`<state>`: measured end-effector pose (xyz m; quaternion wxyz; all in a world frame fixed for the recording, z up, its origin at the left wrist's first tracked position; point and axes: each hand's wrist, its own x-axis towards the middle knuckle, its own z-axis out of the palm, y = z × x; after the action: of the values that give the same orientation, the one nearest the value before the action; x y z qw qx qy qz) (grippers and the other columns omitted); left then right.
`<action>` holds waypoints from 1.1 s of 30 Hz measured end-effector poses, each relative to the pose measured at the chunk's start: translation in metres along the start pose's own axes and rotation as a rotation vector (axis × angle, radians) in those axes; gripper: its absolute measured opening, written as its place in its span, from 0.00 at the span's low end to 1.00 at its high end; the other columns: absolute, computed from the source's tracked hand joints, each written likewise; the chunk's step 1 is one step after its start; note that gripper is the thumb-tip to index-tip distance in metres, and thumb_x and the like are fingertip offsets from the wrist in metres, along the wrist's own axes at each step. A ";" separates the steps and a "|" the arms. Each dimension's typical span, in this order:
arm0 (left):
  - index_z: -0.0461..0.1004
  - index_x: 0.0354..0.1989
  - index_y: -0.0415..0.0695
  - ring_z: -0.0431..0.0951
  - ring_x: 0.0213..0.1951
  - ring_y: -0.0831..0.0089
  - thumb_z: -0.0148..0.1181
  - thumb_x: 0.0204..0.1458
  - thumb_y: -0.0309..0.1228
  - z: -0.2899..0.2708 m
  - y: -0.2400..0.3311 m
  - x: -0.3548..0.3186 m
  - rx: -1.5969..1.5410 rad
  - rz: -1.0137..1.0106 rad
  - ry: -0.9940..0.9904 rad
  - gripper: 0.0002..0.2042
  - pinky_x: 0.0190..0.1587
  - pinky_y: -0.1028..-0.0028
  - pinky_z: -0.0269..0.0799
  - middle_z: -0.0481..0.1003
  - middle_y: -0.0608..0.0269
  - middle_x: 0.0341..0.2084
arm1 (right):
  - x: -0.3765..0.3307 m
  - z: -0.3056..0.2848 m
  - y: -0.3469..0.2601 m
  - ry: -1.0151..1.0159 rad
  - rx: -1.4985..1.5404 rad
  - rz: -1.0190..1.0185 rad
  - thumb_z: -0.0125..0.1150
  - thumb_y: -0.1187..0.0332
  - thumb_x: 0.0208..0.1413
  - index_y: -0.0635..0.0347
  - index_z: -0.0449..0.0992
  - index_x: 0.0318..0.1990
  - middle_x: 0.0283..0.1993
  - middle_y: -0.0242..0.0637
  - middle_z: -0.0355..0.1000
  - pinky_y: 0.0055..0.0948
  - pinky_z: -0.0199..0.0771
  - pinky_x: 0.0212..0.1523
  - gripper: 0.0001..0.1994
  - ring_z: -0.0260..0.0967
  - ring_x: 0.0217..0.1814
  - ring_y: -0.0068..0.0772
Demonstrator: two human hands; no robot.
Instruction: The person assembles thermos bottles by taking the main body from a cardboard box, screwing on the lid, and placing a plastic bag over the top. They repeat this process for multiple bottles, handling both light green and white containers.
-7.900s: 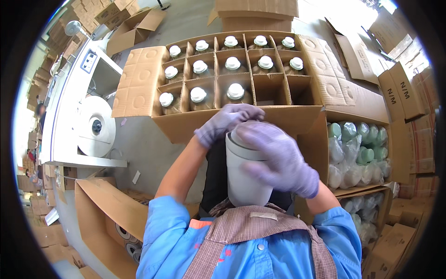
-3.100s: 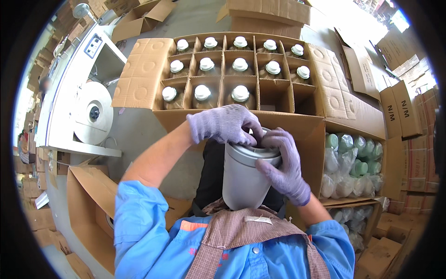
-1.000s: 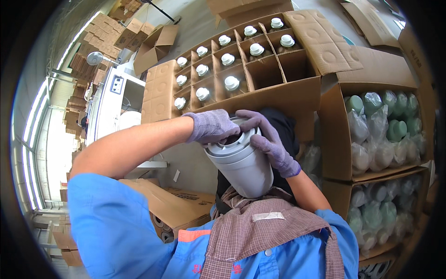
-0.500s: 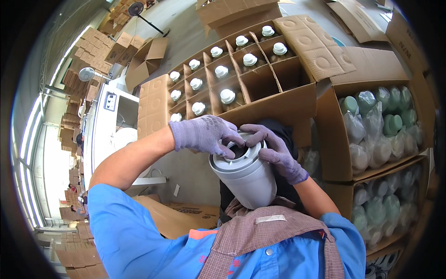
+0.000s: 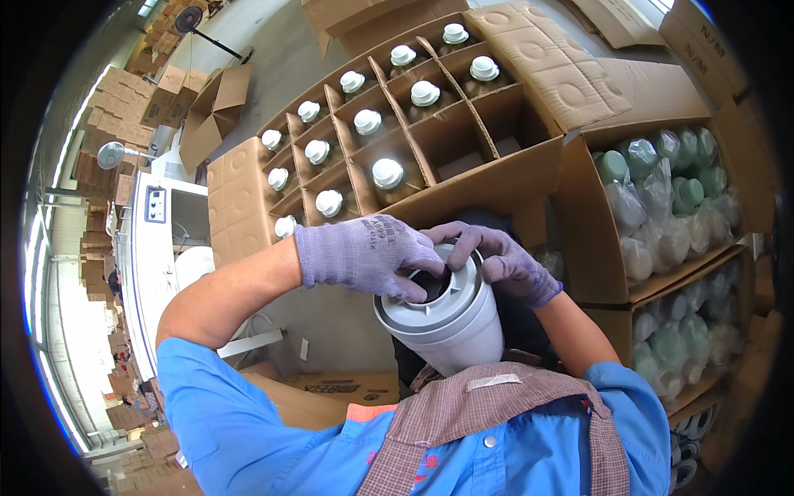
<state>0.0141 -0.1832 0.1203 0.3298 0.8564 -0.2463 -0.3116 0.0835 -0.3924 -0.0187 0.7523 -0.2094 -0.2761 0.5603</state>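
A light grey, round plastic canister (image 5: 465,343) stands tilted against my apron, its ringed top facing up toward me. A dark round opening shows in the middle of that top. My left hand (image 5: 364,255), in a lavender knit glove, comes over the rim from the left, its fingertips bent into the opening's edge. From the right, my right hand (image 5: 504,263), in a matching glove, rests bent fingers on the far and right parts of the rim. Whether something small sits between the fingertips is hidden.
Just beyond the canister is a divided cardboard box (image 5: 496,183) holding several white-capped bottles (image 5: 387,174). At right, stacked open cartons (image 5: 583,236) hold bagged green and clear pieces. A white machine (image 5: 155,205) with a control panel and a small fan (image 5: 111,155) stand at left.
My view has shifted, so the divided box appears farther left and the canister slightly lower. Both hands stay on the canister's top, with the fingers slightly moved along the opening.
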 end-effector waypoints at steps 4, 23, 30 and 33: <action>0.77 0.47 0.43 0.78 0.37 0.61 0.64 0.52 0.41 -0.001 -0.004 0.002 -0.036 -0.044 -0.074 0.18 0.40 0.67 0.73 0.77 0.56 0.34 | 0.002 0.006 0.006 0.014 0.099 -0.034 0.70 0.53 0.45 0.58 0.79 0.41 0.66 0.48 0.59 0.41 0.59 0.67 0.21 0.63 0.64 0.45; 0.77 0.33 0.35 0.78 0.33 0.50 0.55 0.54 0.51 0.036 0.057 0.014 0.261 -0.690 0.425 0.24 0.40 0.59 0.72 0.76 0.43 0.27 | -0.008 0.004 0.008 0.110 -0.151 -0.202 0.57 0.50 0.56 0.61 0.73 0.46 0.66 0.47 0.60 0.35 0.57 0.67 0.22 0.62 0.65 0.38; 0.69 0.56 0.33 0.69 0.59 0.57 0.51 0.60 0.54 0.129 0.031 0.008 -0.231 -0.382 1.276 0.32 0.63 0.65 0.62 0.71 0.45 0.55 | -0.021 0.026 -0.011 0.183 -0.849 -0.239 0.56 0.55 0.56 0.62 0.72 0.49 0.66 0.49 0.60 0.42 0.54 0.68 0.21 0.57 0.68 0.49; 0.62 0.63 0.34 0.65 0.63 0.63 0.52 0.62 0.46 0.124 -0.037 0.001 -1.158 0.068 1.096 0.30 0.66 0.68 0.58 0.67 0.53 0.60 | -0.018 0.123 -0.024 0.068 -1.676 -0.363 0.60 0.60 0.49 0.59 0.71 0.52 0.56 0.52 0.64 0.55 0.58 0.65 0.22 0.60 0.63 0.60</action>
<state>-0.0632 -0.2106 0.0201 0.8056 0.5725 0.1260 0.0856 0.0171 -0.4156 0.0866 0.4350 -0.6654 -0.6056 0.0356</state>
